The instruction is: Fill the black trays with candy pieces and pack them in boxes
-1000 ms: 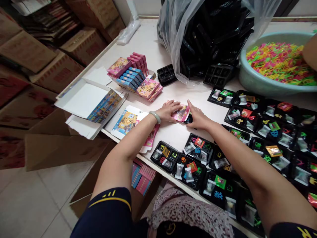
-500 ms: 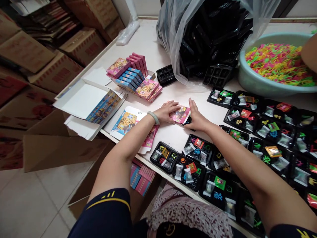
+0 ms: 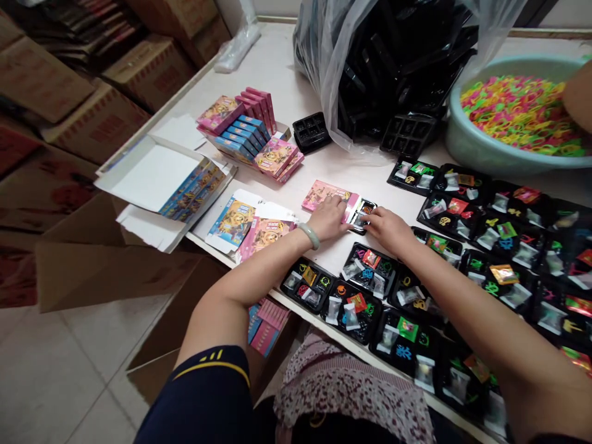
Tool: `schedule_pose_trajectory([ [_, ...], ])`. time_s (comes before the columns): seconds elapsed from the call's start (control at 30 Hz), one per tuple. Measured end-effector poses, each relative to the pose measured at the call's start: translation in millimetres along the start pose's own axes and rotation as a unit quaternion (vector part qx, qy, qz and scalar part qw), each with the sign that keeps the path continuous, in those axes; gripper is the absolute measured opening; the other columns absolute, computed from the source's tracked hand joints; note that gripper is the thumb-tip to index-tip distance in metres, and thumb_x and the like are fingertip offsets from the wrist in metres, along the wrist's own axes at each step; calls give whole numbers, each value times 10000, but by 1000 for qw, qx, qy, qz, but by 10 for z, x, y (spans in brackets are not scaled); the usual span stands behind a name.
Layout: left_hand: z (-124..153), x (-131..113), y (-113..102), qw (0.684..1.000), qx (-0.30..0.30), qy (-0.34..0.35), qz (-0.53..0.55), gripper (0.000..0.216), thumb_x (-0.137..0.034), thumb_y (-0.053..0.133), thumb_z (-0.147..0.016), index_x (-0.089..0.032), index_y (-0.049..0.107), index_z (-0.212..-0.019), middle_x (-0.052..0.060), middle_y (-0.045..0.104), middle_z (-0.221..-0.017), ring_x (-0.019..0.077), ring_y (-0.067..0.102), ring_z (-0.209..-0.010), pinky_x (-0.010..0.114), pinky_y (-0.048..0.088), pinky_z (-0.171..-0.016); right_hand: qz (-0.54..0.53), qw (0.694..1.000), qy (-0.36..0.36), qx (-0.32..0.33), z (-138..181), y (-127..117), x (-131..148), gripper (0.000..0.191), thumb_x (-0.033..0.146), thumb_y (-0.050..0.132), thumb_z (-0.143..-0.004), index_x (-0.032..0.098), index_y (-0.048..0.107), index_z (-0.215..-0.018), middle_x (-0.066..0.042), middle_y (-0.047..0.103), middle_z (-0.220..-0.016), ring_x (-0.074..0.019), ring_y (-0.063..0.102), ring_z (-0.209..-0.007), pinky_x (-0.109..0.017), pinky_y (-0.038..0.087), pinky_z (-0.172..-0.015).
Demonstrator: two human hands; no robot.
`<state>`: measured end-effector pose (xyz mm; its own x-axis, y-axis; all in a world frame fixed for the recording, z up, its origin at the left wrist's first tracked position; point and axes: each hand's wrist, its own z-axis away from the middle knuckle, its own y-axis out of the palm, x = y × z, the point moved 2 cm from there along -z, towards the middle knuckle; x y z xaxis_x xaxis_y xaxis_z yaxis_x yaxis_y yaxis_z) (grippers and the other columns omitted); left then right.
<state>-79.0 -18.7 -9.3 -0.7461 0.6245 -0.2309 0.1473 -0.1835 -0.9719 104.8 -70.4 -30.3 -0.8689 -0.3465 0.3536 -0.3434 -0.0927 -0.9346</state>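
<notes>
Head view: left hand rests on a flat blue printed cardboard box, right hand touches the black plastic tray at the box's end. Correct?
Colour is wrong, not blue: the head view shows the left hand resting on a flat pink printed cardboard box. The rest stands: the right hand touches the black plastic tray at its end.

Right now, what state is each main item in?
Pink box: one end open
Compartment tray: apparently partly inside
Left hand: on pink box
Right hand: fingers on compartment tray
Plastic bag: open, full of black trays
Basin: heaped with plastic pieces
Laid-out trays: filled with wrapped packets
Floor carton: open, holding small boxes
</notes>
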Motion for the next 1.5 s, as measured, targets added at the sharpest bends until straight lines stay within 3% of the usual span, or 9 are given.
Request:
schedule_pose_trajectory([
  [0.2, 3, -130, 117, 999, -32, 28, -3, 210, -178, 472, -890, -85, 608, -1020, 178, 582, -1139, 265, 527, -1074, 395, 434, -961, 71, 994, 69, 55, -66, 50, 184, 301, 235, 411, -945, 198, 680, -1075, -119, 639, -1090, -234, 632, -828, -319, 452, -674],
  [0.37, -34, -70, 175, 984, -61, 42, 159, 199, -141, 430, -888, -125, 608, -977, 103, 652, -949, 199, 590, -912, 344, 474, -868, -95, 989, 113, -3, -257, 137, 246, 202, 203, 503, -882, 182, 701, -915, -98, 685, -984, -219, 632, -887, -307, 466, -774],
  [0.5, 67, -23, -163, 947, -130, -4, 292, 147, -216, 469, -887, -155, 603, -896, 55, 655, -895, 161, 585, -837, 309, 476, -803, -309, 938, 118, -104, -224, -37, 218, 170, 257, 531, -863, 191, 678, -920, -65, 690, -935, -208, 636, -878, -346, 509, -804],
  [0.6, 227, -100, -590, 905, -172, -21, 390, 175, -315, 511, -882, -163, 571, -821, 18, 622, -825, 133, 562, -773, 270, 467, -743, -286, 938, 29, -192, 8, -445, 233, 387, 385, 662, -798, 249, 612, -1156, -100, 561, -1273, -279, 535, -1169, -445, 474, -942],
  [0.73, 484, -439, -857, 815, -144, -52, 559, 273, -424, 590, -831, -171, 523, -754, -28, 513, -688, 96, 502, -643, 228, 445, -635, -294, 942, -36, -160, 494, -912, 363, 453, 402, 653, -819, 309, 527, -1244, -83, 513, -1279, -262, 579, -1067, -425, 536, -838],
  [0.93, 1216, -1272, -324, 635, 30, -17, 772, 478, -506, 770, -701, -210, 549, -1004, 42, 613, -899, 150, 616, -816, 266, 496, -718, -303, 939, 18, -163, 1625, -966, 570, 264, 361, 638, -838, 313, 597, -1095, -75, 585, -1046, -233, 608, -920, -311, 555, -612],
  [1.13, 1966, -1876, 472, 595, -4, -57, 801, 544, -316, 790, -735, -265, 480, -1179, 48, 635, -1058, 151, 647, -964, 296, 495, -877, -262, 955, 61, -124, 2603, -552, 795, 271, 371, 594, -867, 329, 597, -1134, -78, 638, -1005, -246, 648, -862, -358, 572, -623],
  [1.3, 2183, -1924, 656, 633, 6, -73, 771, 590, -313, 793, -727, -247, 458, -1208, 69, 637, -1085, 160, 663, -952, 296, 524, -850, -319, 941, 95, -62, 2920, -370, 926, 210, 341, 596, -874, 297, 638, -1075, -72, 653, -997, -237, 663, -882, -375, 576, -719],
  [1.5, 2204, -1845, 609, 760, -63, -44, 646, 420, -343, 701, -805, -217, 547, -1176, 80, 635, -1102, 156, 644, -967, 258, 530, -812, -402, 871, 188, -212, 3113, -252, 952, 290, 346, 614, -877, 306, 589, -1164, -62, 644, -1059, -199, 662, -886, -347, 576, -708],
])
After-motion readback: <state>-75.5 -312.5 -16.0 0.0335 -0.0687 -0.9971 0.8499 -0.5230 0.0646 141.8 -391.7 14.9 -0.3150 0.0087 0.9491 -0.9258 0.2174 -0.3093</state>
